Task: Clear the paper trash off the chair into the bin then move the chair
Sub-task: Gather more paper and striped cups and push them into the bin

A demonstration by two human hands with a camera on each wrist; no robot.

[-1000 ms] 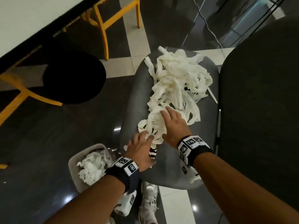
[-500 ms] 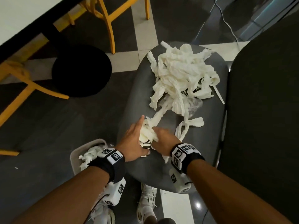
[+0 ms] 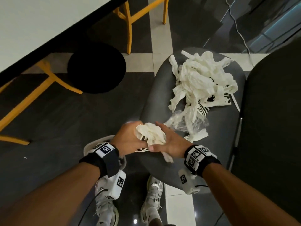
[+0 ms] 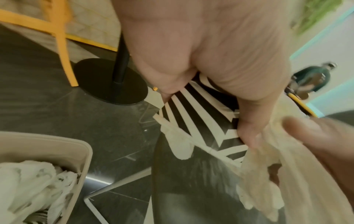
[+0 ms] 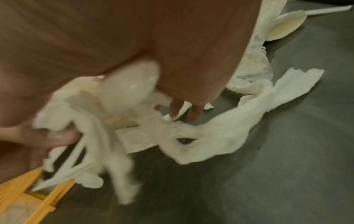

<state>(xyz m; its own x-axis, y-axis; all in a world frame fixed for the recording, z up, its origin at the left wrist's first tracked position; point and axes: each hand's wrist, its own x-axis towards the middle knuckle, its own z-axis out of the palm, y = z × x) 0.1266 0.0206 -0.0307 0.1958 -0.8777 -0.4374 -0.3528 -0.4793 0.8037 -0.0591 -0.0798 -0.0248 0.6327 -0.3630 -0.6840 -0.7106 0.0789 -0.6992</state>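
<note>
— What are the hands holding?

— Both cup one bundle of paper strips (image 3: pixel 150 133) between them. The left hand (image 3: pixel 128 138) curls round it from the left, with a black-and-white striped piece (image 4: pixel 203 121) pinched under its fingers; the right hand (image 3: pixel 171 142) presses in from the right, thumb across the front.

— And where does that load have to go?

— Down and to the left. The bin (image 4: pixel 47 153) sits on the floor just beside the near left edge of the chair (image 3: pixel 156 98), already holding white paper. The left hand is the nearer of the two; its wrist is almost over the rim.

— So the swing is short?

— I judge so: sideways off the seat edge, then let go. One strip dangles below the right hand and could drop short.

— What is left on the seat?

— A big tangle (image 3: pixel 203 82) at the far end, plus crumpled clear plastic (image 3: pixel 185 123) just beyond the hands.
</note>
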